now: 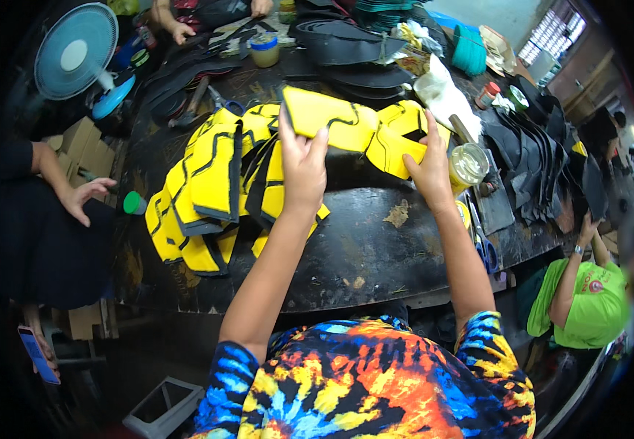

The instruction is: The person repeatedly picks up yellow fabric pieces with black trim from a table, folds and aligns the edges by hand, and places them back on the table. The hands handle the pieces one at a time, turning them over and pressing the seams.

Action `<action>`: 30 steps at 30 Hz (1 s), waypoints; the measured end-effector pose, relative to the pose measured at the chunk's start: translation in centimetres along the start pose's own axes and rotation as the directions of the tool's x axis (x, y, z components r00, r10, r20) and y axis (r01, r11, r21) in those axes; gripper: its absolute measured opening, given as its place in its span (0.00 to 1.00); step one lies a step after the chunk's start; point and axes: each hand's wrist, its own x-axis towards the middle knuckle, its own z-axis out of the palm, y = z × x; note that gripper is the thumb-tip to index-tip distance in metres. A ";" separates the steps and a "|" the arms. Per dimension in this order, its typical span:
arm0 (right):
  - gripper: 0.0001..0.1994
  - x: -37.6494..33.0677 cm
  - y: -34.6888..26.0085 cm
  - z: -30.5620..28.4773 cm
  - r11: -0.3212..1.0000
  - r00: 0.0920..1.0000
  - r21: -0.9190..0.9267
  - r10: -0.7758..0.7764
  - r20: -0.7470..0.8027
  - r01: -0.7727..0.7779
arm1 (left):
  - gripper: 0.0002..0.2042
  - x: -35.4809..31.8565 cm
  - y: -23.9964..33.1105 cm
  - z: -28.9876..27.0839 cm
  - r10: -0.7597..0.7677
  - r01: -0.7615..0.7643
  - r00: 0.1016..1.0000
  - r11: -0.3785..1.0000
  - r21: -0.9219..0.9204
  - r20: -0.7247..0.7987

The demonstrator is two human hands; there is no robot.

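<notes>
Stretched between my two hands is a yellow padded piece with black line trim, looking like a shoe upper. My left hand grips its left end, thumb in front and fingers hidden behind. At its right end, beside a V-shaped gap, my right hand pinches the yellow flap. It is raised over the dark worktable. Just left of my left forearm lies an overlapping pile of similar yellow pieces with dark edges and backing. An open jar of pale paste stands close to my right hand.
Blue-handled scissors lie at the right edge, below black cut sheets. Farther back are a blue-rimmed jar, stacked black pieces and a white cloth. A fan stands far left. Other people sit around the table.
</notes>
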 end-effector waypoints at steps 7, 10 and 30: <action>0.51 0.5 0.7 4.3 0.995 0.991 0.019 0.098 -0.092 -0.096 | 0.42 1.2 6.8 -3.9 0.589 -0.502 0.772 0.331 0.799 0.241; 0.48 1.1 0.2 3.8 0.984 0.986 -0.072 0.166 0.005 -0.165 | 0.50 0.1 10.4 -8.2 0.440 -0.087 0.894 -0.012 0.996 0.084; 0.48 -4.2 -12.5 -6.2 0.413 0.964 0.910 -0.254 0.077 0.036 | 0.45 -11.6 4.8 -2.6 -0.112 -0.044 0.950 0.875 0.483 0.290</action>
